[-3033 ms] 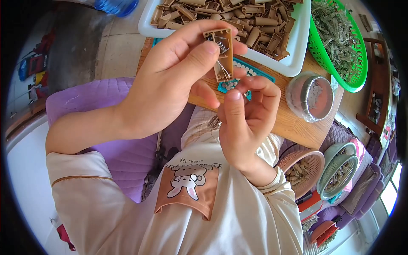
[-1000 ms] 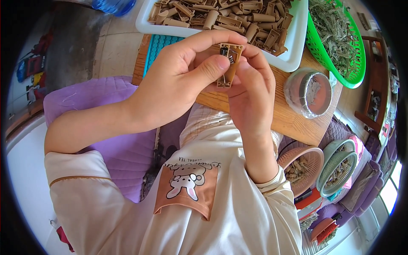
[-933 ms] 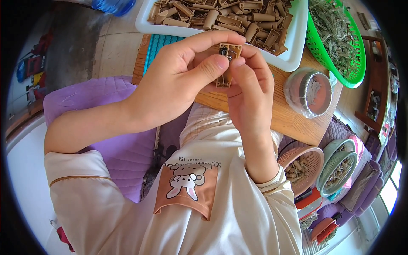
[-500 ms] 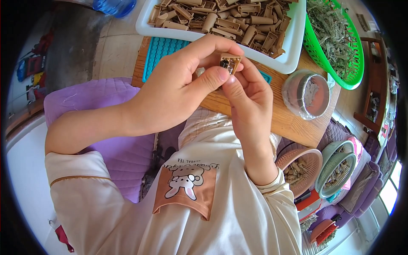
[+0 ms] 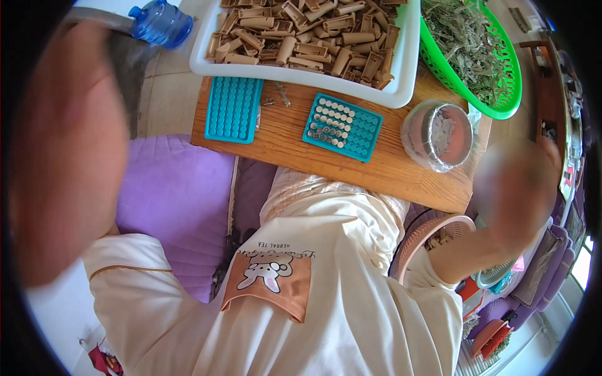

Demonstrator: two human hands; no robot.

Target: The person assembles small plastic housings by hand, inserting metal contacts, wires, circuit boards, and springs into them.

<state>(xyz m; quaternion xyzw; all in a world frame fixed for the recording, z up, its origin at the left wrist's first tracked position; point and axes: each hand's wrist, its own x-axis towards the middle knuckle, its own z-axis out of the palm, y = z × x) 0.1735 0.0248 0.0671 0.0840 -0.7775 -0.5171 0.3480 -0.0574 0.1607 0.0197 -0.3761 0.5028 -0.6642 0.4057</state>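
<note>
My left hand (image 5: pixel 69 144) is raised close at the far left as a large smeared shape; its fingers cannot be made out. My right hand (image 5: pixel 517 188) is lifted out to the right, past the table's corner, and is blurred too. Whatever either might hold does not show. Between them on the wooden table (image 5: pixel 414 178) lies a teal tray (image 5: pixel 364 135) with rows of small white and grey round pieces filling its left part. Left of it is a second teal tray (image 5: pixel 232 113) with bare round pockets. The small brown piece handled earlier cannot be picked out.
Behind the teal trays stands a white bin (image 5: pixel 404 62) of brown half-tube plastic parts. A green basket (image 5: pixel 514 81) of clear plastic strips and a film-lined tub (image 5: pixel 411 131) sit to its right. Lower right is a pink basket (image 5: pixel 407 241); a blue water bottle (image 5: pixel 162 25) stands far left.
My hands have parted from above the table, the left going up and left, the right going out right. The brown piece no longer shows, and the teal trays are uncovered.
</note>
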